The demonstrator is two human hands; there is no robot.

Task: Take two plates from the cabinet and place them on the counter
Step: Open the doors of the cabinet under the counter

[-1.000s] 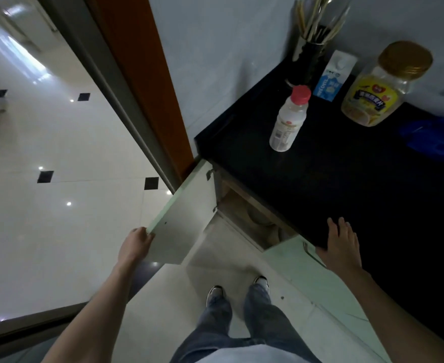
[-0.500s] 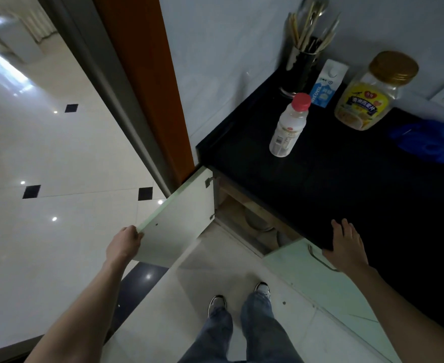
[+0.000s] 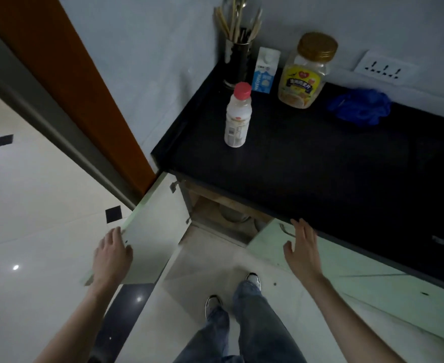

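Resting on the open cabinet door [image 3: 147, 231], left hand [image 3: 112, 255] loosely spread (possibly touching); right hand [image 3: 302, 247] open

counter [image 3: 320, 163] matt black; floor [image 3: 32, 195] glossy tile; cabinet door [image 3: 155, 231] smooth; bottle [image 3: 237, 119] plastic

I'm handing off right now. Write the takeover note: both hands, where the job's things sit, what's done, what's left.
Left hand: on the outer edge of the open left cabinet door, holding nothing else.
Right hand: open and empty, fingers spread, at the counter edge in front of the shut right door.
Cabinet: open on the left side; pale rounded dishware shows dimly inside, plates not clearly told apart.
Done: door opened.
Left: take out two plates and set them on the bare counter stretch in front of the bottle and jar.
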